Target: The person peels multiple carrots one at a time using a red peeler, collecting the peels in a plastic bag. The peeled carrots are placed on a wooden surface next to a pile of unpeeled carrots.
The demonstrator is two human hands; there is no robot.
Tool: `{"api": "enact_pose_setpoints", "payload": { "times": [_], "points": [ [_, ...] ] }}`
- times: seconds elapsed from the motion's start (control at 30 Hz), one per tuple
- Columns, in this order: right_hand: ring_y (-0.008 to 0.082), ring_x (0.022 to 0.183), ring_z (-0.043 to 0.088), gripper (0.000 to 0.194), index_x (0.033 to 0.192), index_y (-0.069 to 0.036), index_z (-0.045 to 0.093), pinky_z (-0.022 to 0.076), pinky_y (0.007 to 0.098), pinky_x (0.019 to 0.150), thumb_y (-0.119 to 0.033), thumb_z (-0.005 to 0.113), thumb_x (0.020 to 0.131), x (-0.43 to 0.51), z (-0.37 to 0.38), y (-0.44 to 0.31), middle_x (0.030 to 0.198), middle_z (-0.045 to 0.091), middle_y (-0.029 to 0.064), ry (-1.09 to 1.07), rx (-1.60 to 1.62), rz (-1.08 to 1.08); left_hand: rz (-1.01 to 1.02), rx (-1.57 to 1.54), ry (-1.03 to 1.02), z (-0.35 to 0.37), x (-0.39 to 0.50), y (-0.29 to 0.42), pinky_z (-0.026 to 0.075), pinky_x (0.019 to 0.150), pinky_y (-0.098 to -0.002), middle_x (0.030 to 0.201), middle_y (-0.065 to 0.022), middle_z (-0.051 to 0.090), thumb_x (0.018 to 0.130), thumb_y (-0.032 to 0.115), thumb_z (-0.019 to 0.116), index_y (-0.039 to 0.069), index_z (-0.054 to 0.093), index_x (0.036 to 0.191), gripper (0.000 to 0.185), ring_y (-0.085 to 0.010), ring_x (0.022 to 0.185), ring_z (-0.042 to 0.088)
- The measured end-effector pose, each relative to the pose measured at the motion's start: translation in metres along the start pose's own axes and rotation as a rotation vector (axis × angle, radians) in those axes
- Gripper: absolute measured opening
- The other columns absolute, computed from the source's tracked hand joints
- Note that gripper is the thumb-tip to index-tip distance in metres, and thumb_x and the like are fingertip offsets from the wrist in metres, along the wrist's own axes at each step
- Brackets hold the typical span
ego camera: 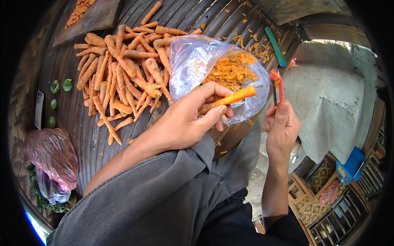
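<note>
In the middle of the head view, my left hand (197, 113) holds a partly peeled carrot (237, 96) between thumb and fingers, its bright orange end pointing right. My right hand (280, 123) grips a red vegetable peeler (280, 89) upright, with bits of peel caught at its head. The peeler is apart from the carrot. Beneath and beyond the carrot lies an open clear plastic bag (190, 67) with orange peelings (232, 69) in it. A large heap of whole carrots (123, 70) is left of the bag on the slatted bamboo surface (89, 147).
A green-handled tool (275, 46) lies near the right edge among scattered peelings (258, 50). A board (104, 18) with cut carrot pieces (80, 10) is at the upper left. A phone (39, 109), small green vegetables (67, 85) and a pinkish plastic bag (54, 153) lie at the left.
</note>
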State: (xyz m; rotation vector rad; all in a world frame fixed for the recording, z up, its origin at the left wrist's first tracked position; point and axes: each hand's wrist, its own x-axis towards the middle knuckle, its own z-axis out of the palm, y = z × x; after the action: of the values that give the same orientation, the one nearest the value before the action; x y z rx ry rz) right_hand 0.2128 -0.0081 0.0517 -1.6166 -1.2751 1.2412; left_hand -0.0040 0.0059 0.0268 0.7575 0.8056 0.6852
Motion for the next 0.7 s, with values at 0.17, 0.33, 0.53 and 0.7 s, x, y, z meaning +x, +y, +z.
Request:
{"api": "enact_pose_setpoints", "payload": {
  "times": [0.17, 0.33, 0.53, 0.7],
  "points": [
    [0.0012, 0.057, 0.034, 0.04, 0.084, -0.003, 0.055, 0.0256, 0.0193, 0.05, -0.036, 0.048, 0.104, -0.02, 0.006, -0.01, 0.068, 0.047, -0.0041, -0.027, 0.159, 0.04, 0.25, 0.276, 0.061, 0.005, 0.0, 0.008, 0.05, 0.085, -0.0294, 0.104, -0.0083, 0.064, 0.095, 0.009, 0.057, 0.0, 0.054, 0.123, 0.03, -0.0154, 0.095, 0.063],
    [0.0033, 0.053, 0.032, 0.044, 0.084, -0.002, 0.051, 0.0251, 0.0209, 0.048, -0.04, 0.044, 0.104, -0.026, 0.012, -0.018, 0.066, 0.043, -0.0018, -0.023, 0.038, -0.043, 0.281, 0.426, 0.084, 0.001, 0.002, 0.016, 0.051, 0.078, -0.0288, 0.095, -0.0106, 0.068, 0.094, 0.018, 0.063, 0.0, 0.059, 0.123, 0.034, -0.016, 0.088, 0.066],
    [0.0033, 0.053, 0.032, 0.043, 0.085, -0.001, 0.05, 0.0243, 0.0211, 0.047, -0.039, 0.044, 0.104, -0.026, 0.018, -0.027, 0.068, 0.045, 0.0002, -0.032, -0.107, -0.118, 0.348, 0.467, 0.052, 0.002, -0.001, 0.022, 0.051, 0.073, -0.0303, 0.093, -0.0121, 0.069, 0.095, 0.018, 0.061, 0.004, 0.06, 0.123, 0.032, -0.0196, 0.08, 0.067],
    [0.0039, 0.055, 0.037, 0.037, 0.084, -0.001, 0.054, 0.0284, 0.0212, 0.049, -0.033, 0.048, 0.103, -0.024, 0.02, -0.028, 0.067, 0.049, 0.0003, -0.014, -0.165, -0.123, 0.245, 0.46, 0.056, 0.002, -0.004, 0.029, 0.049, 0.067, -0.0319, 0.081, -0.0119, 0.065, 0.095, 0.019, 0.06, 0.004, 0.061, 0.118, 0.028, -0.0209, 0.071, 0.065]
  ]
}}
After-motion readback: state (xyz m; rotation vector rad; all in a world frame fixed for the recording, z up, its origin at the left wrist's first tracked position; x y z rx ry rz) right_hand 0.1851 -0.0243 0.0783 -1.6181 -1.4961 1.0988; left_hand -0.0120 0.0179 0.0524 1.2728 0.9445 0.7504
